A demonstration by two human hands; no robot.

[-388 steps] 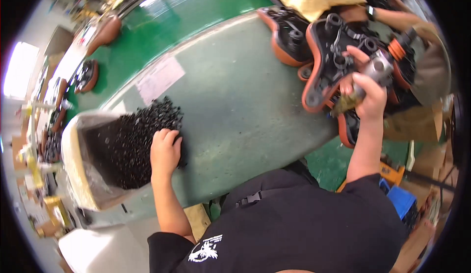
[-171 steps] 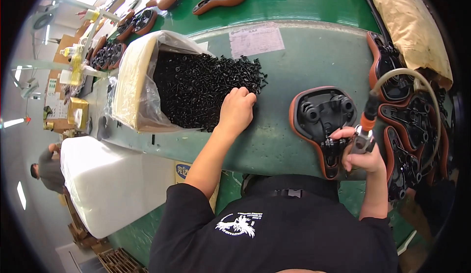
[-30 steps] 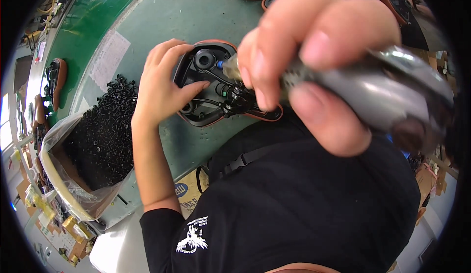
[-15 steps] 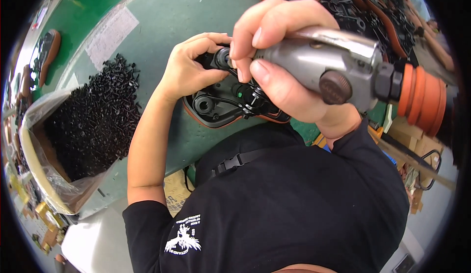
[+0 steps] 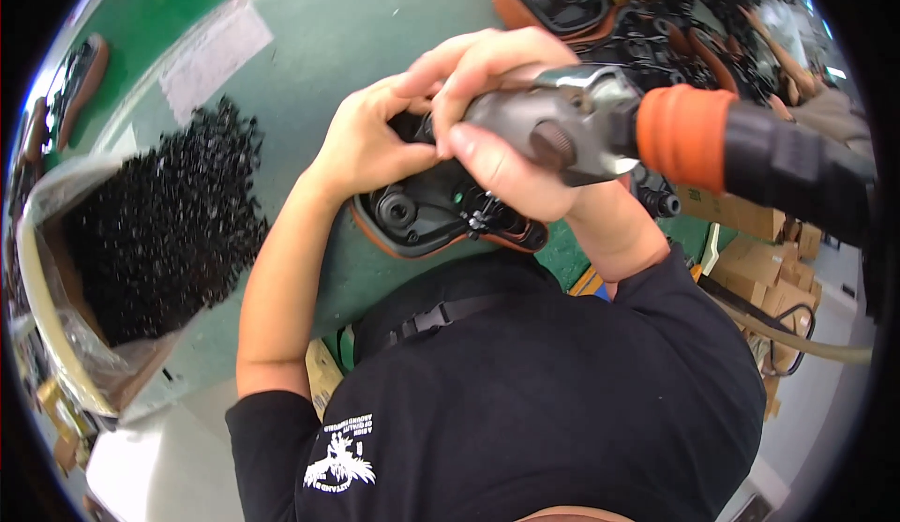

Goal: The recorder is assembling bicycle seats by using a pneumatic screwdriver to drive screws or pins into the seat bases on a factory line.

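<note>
Green table (image 5: 375, 44) underneath, heap of small black parts (image 5: 159, 222) spilling from a lined box at the left edge. Nearer the body, black saddle shell with orange rim (image 5: 422, 217) lying underside up, directly beneath both grips. Right hand (image 5: 506, 137) closed around a grey air screwdriver (image 5: 581, 119); left hand (image 5: 370, 142) pinched shut at its tip, contents hidden.

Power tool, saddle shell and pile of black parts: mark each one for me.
Power tool (image 5: 581, 123), head view, on its metal body.
Saddle shell (image 5: 422, 222), head view, on its black underside.
Pile of black parts (image 5: 178, 212), head view, middle of the heap.
</note>
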